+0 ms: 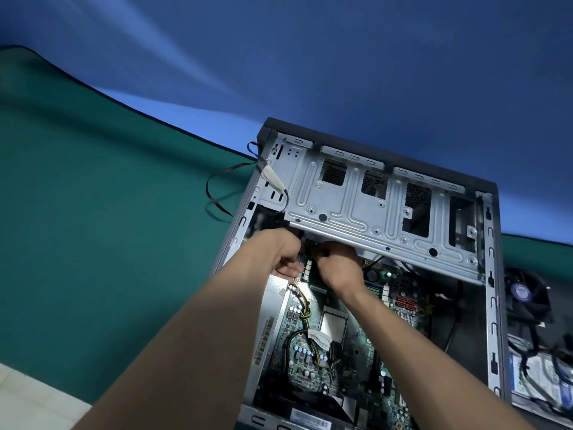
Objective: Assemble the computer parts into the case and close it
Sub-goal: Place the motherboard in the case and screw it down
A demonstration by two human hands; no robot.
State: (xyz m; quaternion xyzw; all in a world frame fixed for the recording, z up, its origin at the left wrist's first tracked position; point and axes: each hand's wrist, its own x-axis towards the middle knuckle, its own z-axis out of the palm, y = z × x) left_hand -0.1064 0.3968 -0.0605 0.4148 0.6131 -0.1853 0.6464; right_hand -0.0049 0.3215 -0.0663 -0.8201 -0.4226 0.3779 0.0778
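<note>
Both hands reach into the open computer case [493,274] and meet just under the near edge of its silver drive cage [372,197]. The left hand [279,252] has its fingers curled, thumb and fingertips pinched together at the cage edge; what it pinches is too hidden to name. The right hand [336,262], just beside it, is curled knuckles-up around something dark under the same edge, probably a connector, though the object cannot be made out.

To the left of the case lies a green mat [93,228] covering the tabletop, and a thin black cable [214,187] loops out over it from the case's far left corner. The case lies on its side on the mat, open side up. Inside, below the hands, sits the green motherboard [356,361], with a bundle of yellow and black wires [305,308] running across its left part and a bare square processor socket [335,324] near the middle. To the right of the case, on the tabletop, rest a black cooling fan [527,293] and, nearer, a hard drive [542,377] with dark cables across it.
</note>
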